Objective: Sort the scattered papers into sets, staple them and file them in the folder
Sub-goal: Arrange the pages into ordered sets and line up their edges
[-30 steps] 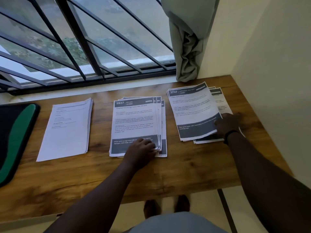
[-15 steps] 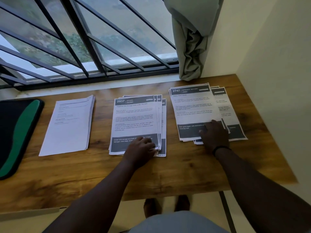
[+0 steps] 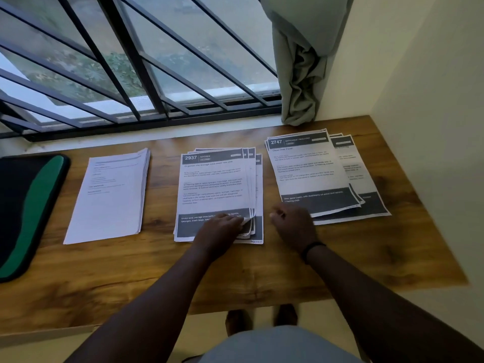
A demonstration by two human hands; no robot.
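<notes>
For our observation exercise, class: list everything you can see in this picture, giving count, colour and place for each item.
Plain text stack: one, white, left on the desk.
2937 Kitchen stack: one, white and grey, fanned, centre.
2747 Entrance/Balcony stack: one, white and grey, fanned, right.
Folder: one, black and green, far left edge.
Desk: one, brown wood.
Window bars: several, dark, behind the desk.
Curtain: one, grey-green, bunched at the right.
Left hand: lifts the Kitchen sheets' near corner.
Right hand: loosely curled, between the printed stacks; black wristband.
</notes>
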